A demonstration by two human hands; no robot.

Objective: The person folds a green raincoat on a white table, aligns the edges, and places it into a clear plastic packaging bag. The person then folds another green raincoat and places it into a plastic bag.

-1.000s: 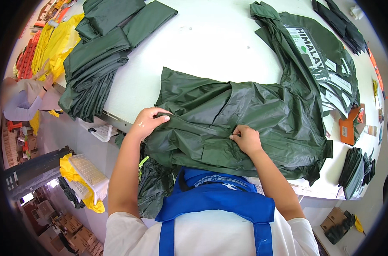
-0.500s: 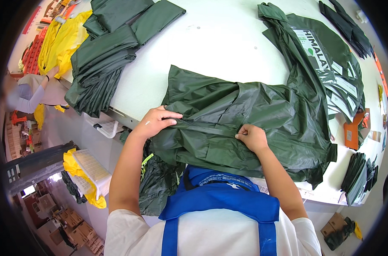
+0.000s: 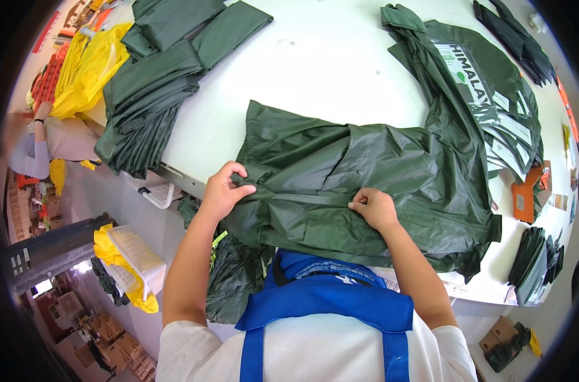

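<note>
A dark green rain jacket [image 3: 397,165] of thin, shiny fabric lies wrinkled across the near part of the white table [image 3: 321,57]. At its left end, my left hand [image 3: 222,191] grips the edge, thumb on top and index finger curled; the other fingers are partly hidden. Farther right, my right hand [image 3: 375,209] pinches a long strip or seam of the jacket between thumb and bent fingers. Part of the jacket hangs toward my blue apron [image 3: 327,299]. A long folded part runs away from me at the right.
Folded dark green garments [image 3: 152,83] are stacked at the far left. Printed plastic bags [image 3: 464,73] lie on green fabric at the right, near an orange box [image 3: 523,198]. A co-worker's hand [image 3: 43,111] is by yellow garments [image 3: 92,70]. A white crate [image 3: 136,258] stands below left.
My left hand has shifted slightly left and its index finger has lifted from the thumb. My right hand keeps its pinch. The co-worker's hand has moved left, off the yellow fabric.
</note>
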